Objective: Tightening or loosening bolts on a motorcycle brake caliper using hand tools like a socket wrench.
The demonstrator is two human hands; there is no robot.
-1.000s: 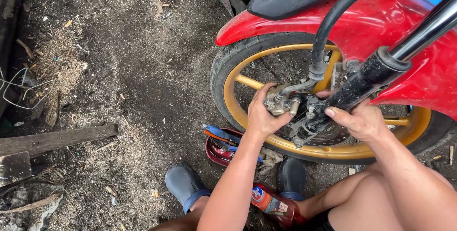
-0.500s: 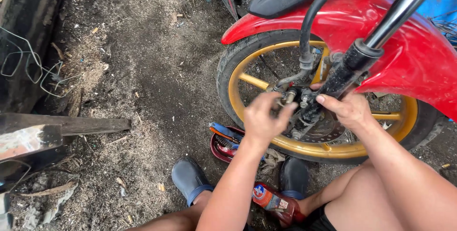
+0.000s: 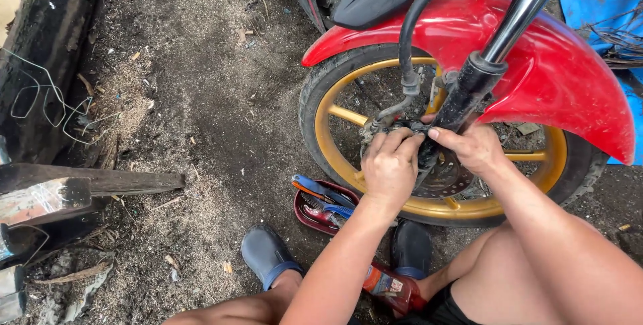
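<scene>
A motorcycle's front wheel with a gold rim [image 3: 338,147] stands under a red fender [image 3: 556,70]. My left hand [image 3: 390,167] is closed over the black brake caliper [image 3: 402,126] beside the fork leg [image 3: 462,100]. My right hand [image 3: 472,147] grips the same caliper from the right, with the thumb pressed on it. A black brake hose [image 3: 405,43] runs up from the caliper. The silver brake disc [image 3: 445,181] shows below my hands.
A dark red tray [image 3: 309,221] with a blue-handled tool and a brush lies on the dirt by the tyre. A red bottle [image 3: 392,288] lies by my blue shoes [image 3: 264,254]. Wooden planks [image 3: 100,181] and loose wire [image 3: 47,100] are at left.
Both hands have closed in tighter on the caliper, with the left fingers now wrapped over its top. The view has tilted slightly to the right.
</scene>
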